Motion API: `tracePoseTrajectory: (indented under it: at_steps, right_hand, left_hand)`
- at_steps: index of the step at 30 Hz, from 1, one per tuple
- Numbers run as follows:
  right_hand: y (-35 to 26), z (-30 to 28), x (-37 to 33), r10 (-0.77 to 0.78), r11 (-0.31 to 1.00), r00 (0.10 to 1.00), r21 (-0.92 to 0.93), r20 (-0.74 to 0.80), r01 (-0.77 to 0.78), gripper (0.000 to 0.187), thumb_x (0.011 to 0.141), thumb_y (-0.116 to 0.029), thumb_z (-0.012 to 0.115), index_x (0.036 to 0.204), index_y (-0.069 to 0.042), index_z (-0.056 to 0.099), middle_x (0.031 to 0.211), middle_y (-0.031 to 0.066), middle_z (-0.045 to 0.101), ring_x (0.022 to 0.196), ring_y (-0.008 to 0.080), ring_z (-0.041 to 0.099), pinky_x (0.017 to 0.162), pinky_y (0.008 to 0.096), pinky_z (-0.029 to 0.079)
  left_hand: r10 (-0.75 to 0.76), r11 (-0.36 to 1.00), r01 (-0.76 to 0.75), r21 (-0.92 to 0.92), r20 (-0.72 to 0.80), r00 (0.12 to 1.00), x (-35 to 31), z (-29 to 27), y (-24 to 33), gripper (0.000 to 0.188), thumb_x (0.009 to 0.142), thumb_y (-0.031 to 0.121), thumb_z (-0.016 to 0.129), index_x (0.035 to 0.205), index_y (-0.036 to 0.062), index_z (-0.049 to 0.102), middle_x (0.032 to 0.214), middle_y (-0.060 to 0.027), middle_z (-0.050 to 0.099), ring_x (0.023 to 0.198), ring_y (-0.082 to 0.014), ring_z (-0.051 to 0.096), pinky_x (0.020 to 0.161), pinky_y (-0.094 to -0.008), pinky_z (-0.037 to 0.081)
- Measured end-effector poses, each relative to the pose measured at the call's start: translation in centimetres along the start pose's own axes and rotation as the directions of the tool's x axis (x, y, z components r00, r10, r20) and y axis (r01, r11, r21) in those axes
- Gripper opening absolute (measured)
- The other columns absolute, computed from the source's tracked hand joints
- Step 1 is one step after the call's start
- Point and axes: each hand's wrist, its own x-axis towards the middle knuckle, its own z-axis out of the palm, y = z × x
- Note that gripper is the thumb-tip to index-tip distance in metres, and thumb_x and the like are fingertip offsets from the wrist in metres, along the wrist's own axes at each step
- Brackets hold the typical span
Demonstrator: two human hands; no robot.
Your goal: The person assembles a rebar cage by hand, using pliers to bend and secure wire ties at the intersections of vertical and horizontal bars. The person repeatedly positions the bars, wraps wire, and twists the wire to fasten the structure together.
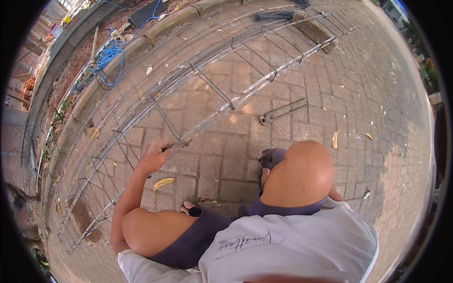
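A long rebar cage [245, 94], made of grey steel bars with thin cross stirrups, stretches diagonally over the paving from lower left to upper right. My bare left hand [157, 154] closes at its near bar, by a stirrup corner, with the fingers curled. Whether a thin wire is also in those fingers is too small to tell. In front of my right knee, a dark grey glove-like shape [272, 157] seems to be my right hand; the knee covers most of that forearm and the fingers do not show clearly. Long-handled pincers [283, 112] lie on the paving beyond it.
Blocks [314, 30] [86, 221] sit under the cage ends. Dark thin wires [273, 16] lie at the far end. Past the kerb [165, 30], a blue cable [107, 59] is coiled near a socket. Dry leaves [163, 184] dot the brick paving [368, 155].
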Motion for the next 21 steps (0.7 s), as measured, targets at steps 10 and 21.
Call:
tracePoseTrajectory:
  at_steps: [10,21]
  right_hand:
    - [-4.8,-4.6,1.5,-0.117,0.92,0.986,0.386,0.117,0.063,0.031,0.094,-0.018,0.063,0.113,0.005,0.07,0.099,0.0132,0.071,0.088,0.0187,0.064,0.081,0.0389,0.05]
    - [-1.0,-2.9,2.5,-0.068,0.964,0.995,0.262,0.075,0.047,0.031,0.092,-0.026,0.068,0.114,-0.005,0.074,0.105,0.013,0.074,0.093,0.0226,0.069,0.083,0.0402,0.053]
  left_hand:
    - [-0.239,0.97,0.24,-0.024,0.049,0.97,0.7,0.8,1.0,0.053,0.087,0.05,0.076,0.093,-0.0026,0.071,0.073,-0.0017,0.054,0.07,-0.0138,0.053,0.06,-0.0331,0.042]
    - [-0.194,0.981,0.194,0.006,0.02,0.981,1.6,1.3,-0.4,0.034,0.096,0.023,0.07,0.072,0.0018,0.062,0.061,0.0039,0.043,0.058,-0.0075,0.038,0.051,-0.0322,0.029]
